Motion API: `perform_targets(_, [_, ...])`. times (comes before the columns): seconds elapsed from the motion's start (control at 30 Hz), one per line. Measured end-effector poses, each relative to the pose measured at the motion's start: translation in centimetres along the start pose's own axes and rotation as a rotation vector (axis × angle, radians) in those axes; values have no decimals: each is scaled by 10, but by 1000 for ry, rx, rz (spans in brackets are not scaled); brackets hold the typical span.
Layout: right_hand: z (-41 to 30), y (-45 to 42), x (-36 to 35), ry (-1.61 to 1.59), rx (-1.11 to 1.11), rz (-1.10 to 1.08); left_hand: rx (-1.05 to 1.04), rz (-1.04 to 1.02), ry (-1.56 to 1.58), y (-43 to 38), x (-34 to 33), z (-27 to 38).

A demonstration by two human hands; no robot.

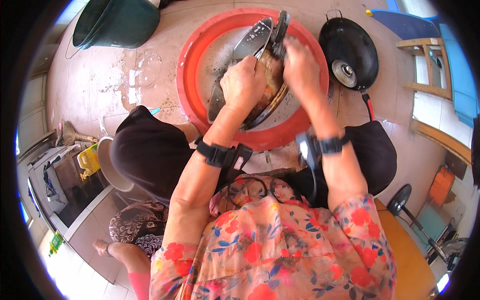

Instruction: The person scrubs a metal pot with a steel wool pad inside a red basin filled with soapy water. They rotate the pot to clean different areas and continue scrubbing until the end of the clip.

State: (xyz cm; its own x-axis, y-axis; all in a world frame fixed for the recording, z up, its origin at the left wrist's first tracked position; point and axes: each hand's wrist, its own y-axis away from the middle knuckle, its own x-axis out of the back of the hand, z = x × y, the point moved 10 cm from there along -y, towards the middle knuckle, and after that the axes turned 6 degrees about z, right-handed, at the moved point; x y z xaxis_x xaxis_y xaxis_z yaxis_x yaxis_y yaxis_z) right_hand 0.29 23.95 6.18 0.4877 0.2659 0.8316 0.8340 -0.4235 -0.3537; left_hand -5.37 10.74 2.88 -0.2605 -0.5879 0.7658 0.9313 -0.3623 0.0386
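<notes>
In front of me stands a red plastic basin point(253, 144) holding grey, foamy water. A pan with a browned, stained surface point(273, 73) is tilted in it, its curved rim towards my right. My left hand point(243, 82) is closed at the edge of a shiny metal piece point(254, 37) spotted with suds; whether this belongs to the pan is unclear. My right hand point(302, 69) is motion-blurred over the pan's right side, near a black handle point(280, 33). Its fingers are curled, but what they hold cannot be made out. Another dark metal edge point(216, 101) shows under my left wrist.
A black wok point(350, 45) with a round lid point(344, 73) in it sits right of the basin. A dark green bucket point(116, 24) stands at the far left. Beside my left knee is a pale tub point(112, 165). Another person's arm point(125, 257) shows at lower left.
</notes>
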Motion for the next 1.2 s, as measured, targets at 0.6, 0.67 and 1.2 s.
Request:
perform_targets(0.6, [11,-21,-26,-428,185,5,-19,96,32,-10,21,-2])
perform_targets(0.67, [3,-4,-8,-204,218,75,-11,125,67,-7,28,-5])
perform_targets(1.2, [8,11,14,-1240,-486,161,5,348,902,2,41,-42])
